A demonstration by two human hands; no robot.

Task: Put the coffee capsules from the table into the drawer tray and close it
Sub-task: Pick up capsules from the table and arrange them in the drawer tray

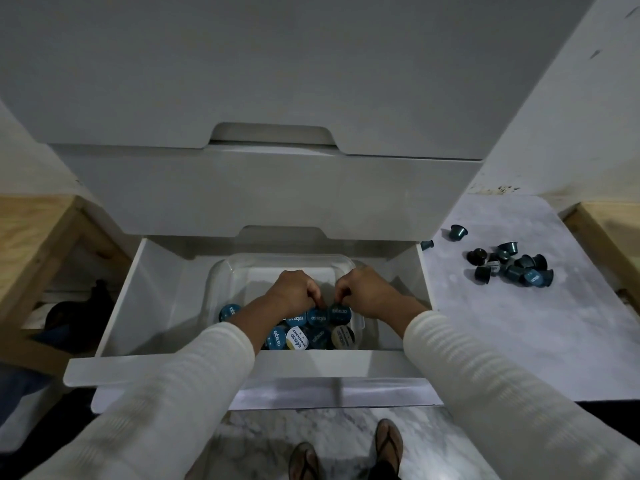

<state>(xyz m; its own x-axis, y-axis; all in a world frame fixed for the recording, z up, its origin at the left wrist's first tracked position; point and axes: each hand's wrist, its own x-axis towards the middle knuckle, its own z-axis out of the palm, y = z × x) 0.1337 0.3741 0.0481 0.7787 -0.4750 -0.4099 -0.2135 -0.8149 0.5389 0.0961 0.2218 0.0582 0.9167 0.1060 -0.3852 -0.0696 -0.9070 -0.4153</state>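
Note:
The bottom drawer stands pulled out, with a clear plastic tray inside it. Several coffee capsules with blue and white lids fill the tray's near part. Both hands reach into the tray, side by side over the capsules. My left hand pinches one blue-lidded capsule with curled fingers. My right hand pinches the neighbouring capsule the same way. A heap of several dark capsules lies on the marble-look table to the right.
Two single capsules lie apart near the table's back left corner. Closed white drawers rise above the open one. Wooden frames stand at far left and far right. My sandalled feet are on the marble floor below.

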